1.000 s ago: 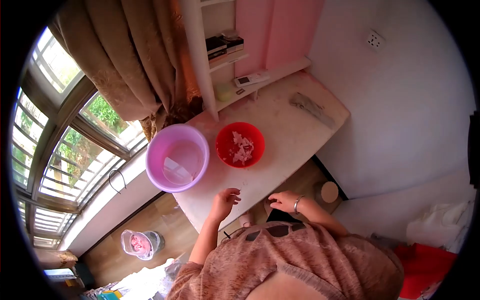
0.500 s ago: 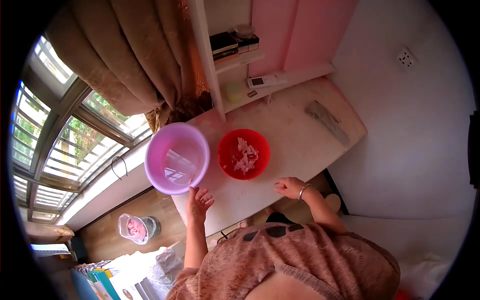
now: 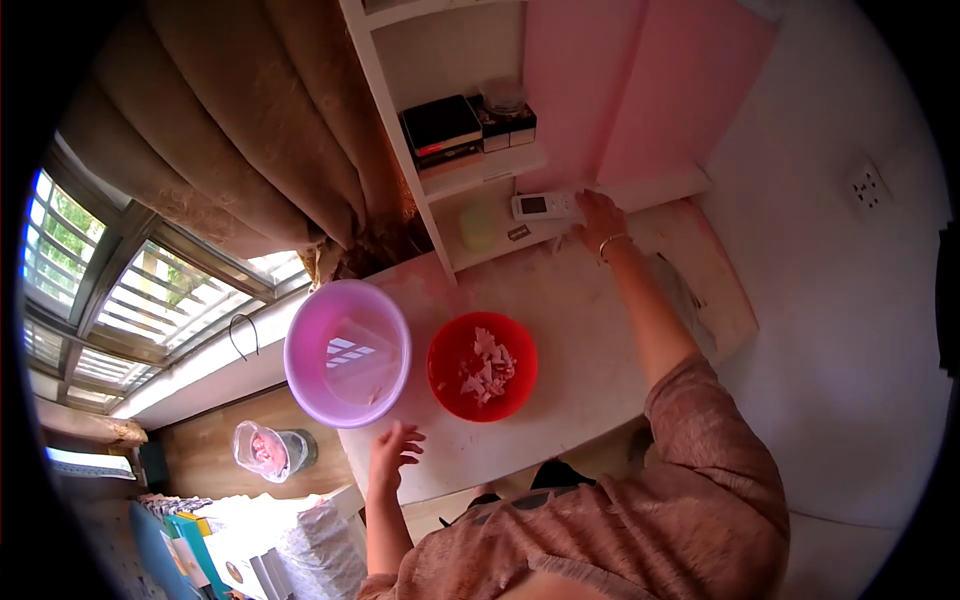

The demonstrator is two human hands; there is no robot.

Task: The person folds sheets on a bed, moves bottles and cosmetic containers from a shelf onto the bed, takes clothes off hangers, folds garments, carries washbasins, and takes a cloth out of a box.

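My right hand (image 3: 602, 222), a bracelet at its wrist, reaches to the low shelf and lies at the right end of a white remote control (image 3: 543, 206); whether its fingers grip it cannot be made out. Over the near left table edge is my left hand (image 3: 396, 455), empty, fingers apart and slightly curled. Just above it stands a purple basin (image 3: 303, 385) with a smooth, reflecting bottom. To the basin's right, a red bowl (image 3: 445, 392) holds pale pink torn pieces (image 3: 488, 368).
Boxes (image 3: 440, 128) stand on the upper shelf. A grey cloth-like item (image 3: 685, 300) lies on the table (image 3: 590, 350), partly behind my right forearm. A lined bin (image 3: 298, 452) is on the floor. Curtain (image 3: 250, 110) and window are left.
My right hand has moved from the table's front edge up to the remote on the shelf. My left hand stays near the basin. The view has shifted, with the shelf appearing larger.
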